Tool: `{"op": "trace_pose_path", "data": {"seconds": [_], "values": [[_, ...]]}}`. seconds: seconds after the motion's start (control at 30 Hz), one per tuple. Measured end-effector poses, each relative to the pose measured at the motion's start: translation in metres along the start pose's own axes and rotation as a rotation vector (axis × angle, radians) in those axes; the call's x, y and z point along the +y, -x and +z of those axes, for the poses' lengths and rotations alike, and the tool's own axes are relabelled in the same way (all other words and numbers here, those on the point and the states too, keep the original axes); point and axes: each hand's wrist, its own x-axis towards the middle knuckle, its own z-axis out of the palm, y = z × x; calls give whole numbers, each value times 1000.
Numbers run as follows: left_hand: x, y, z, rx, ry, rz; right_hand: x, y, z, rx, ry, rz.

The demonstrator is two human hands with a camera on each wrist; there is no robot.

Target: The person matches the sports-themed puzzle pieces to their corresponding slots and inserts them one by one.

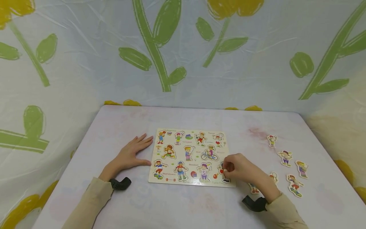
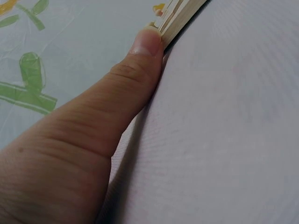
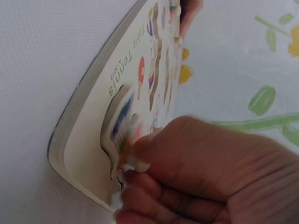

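A wooden peg puzzle board (image 1: 178,156) with cartoon sports figures lies flat on the table. Beside its left edge rests my left hand (image 1: 132,154), fingers spread on the tabletop. In the left wrist view the thumb (image 2: 145,46) touches the board's side (image 2: 182,23). At the lower right corner my right hand (image 1: 240,167) pinches a puzzle piece (image 3: 125,135) over the table tennis recess (image 3: 108,126). That piece is blurred and partly hidden by the thumb and fingers, so how deep it sits I cannot tell.
Several loose figure pieces lie right of the board, among them a skateboarder (image 1: 294,185), a golfer (image 1: 301,169) and a small figure (image 1: 272,141). Two more are partly behind the right forearm, one with a racket (image 1: 273,176). A flowered cloth (image 1: 183,57) hangs behind the table.
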Motion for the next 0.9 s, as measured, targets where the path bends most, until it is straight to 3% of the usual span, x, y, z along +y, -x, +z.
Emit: {"op": "trace_pose_path", "data": {"seconds": [0.4,0.63,0.9], "values": [[-1,0,1,-2,-3,0,2,1,1,7,9,5],[0,-2,1,0,-3,2,-3,4,-9,-7,21,-15],[4,-1,0,3,0,-1,0,16,-23,46,71,-54]]}}
